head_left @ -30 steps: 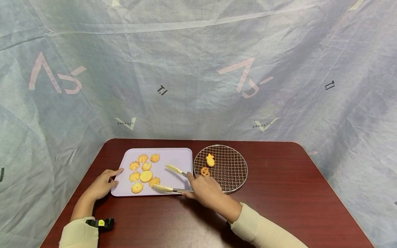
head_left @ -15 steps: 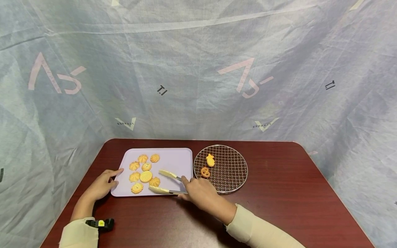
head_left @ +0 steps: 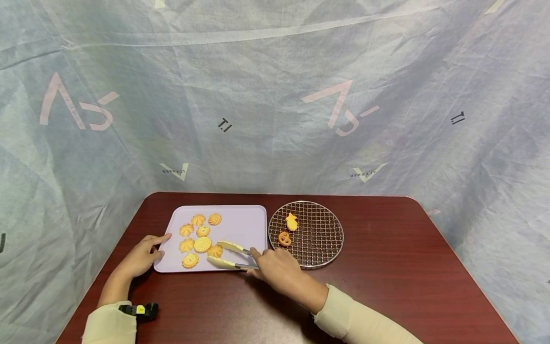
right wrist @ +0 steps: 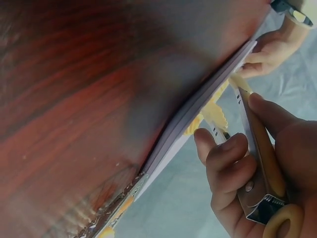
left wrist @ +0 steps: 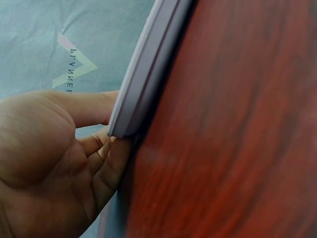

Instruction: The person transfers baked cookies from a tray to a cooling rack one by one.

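Observation:
My right hand (head_left: 279, 270) grips a pair of tongs (right wrist: 257, 148) with pale yellow tips. The tips are spread, one on each side of a piped cookie (head_left: 215, 251) at the near part of the lilac tray (head_left: 249, 222). Around that cookie lie several others on the tray, among them a round waffle-patterned cookie (head_left: 202, 244) just left of it. At the tray's left edge my left hand (head_left: 139, 258) holds the rim between thumb and fingers. In the left wrist view the tray's rim (left wrist: 141, 74) runs between the digits of that hand.
Right of the tray stands a round wire rack (head_left: 320, 234), close against its edge. On it lie a pretzel (head_left: 284, 239) and a yellow pineapple-shaped cookie (head_left: 291, 222). The dark red table (head_left: 386, 267) extends to the right. Hanging cloth (head_left: 275, 119) surrounds its back and sides.
My right hand has moved left with the tongs, and their tips have narrowed to either side of the piped cookie. The left hand stays at the tray's edge.

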